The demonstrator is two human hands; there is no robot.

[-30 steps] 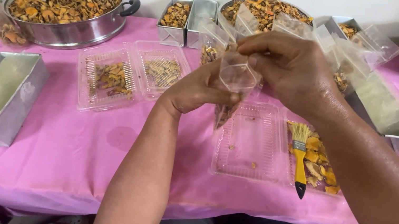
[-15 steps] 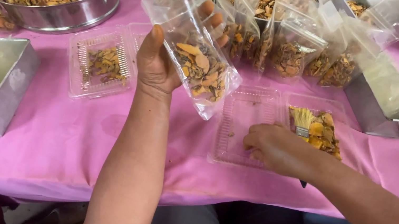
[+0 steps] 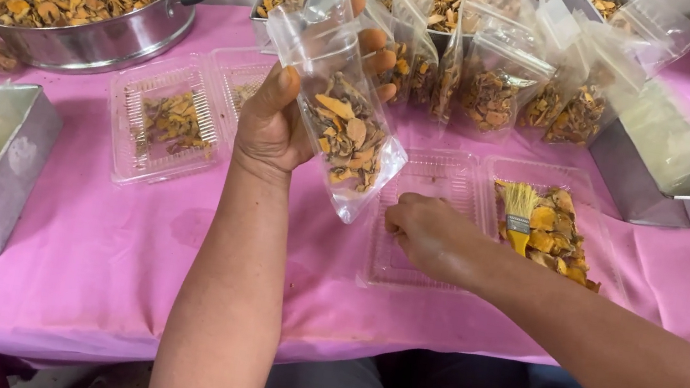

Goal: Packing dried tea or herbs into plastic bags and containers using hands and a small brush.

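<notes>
At centre frame, left hand point(image 3: 282, 124) pinches a clear pouch point(image 3: 335, 109) upright so slices stay in, while right hand point(image 3: 424, 231), fingers curled, reaches into an open clamshell tray point(image 3: 415, 274).

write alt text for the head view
The left hand holds up a clear pouch of dried orange slices, while the right hand rests in an open clear plastic tray on a pink tablecloth.

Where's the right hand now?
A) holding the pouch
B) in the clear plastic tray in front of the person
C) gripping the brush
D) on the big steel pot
B: the right hand rests in the clear plastic tray, apart from the yellow brush; the left hand alone holds up the clear pouch of dried slices.
</notes>
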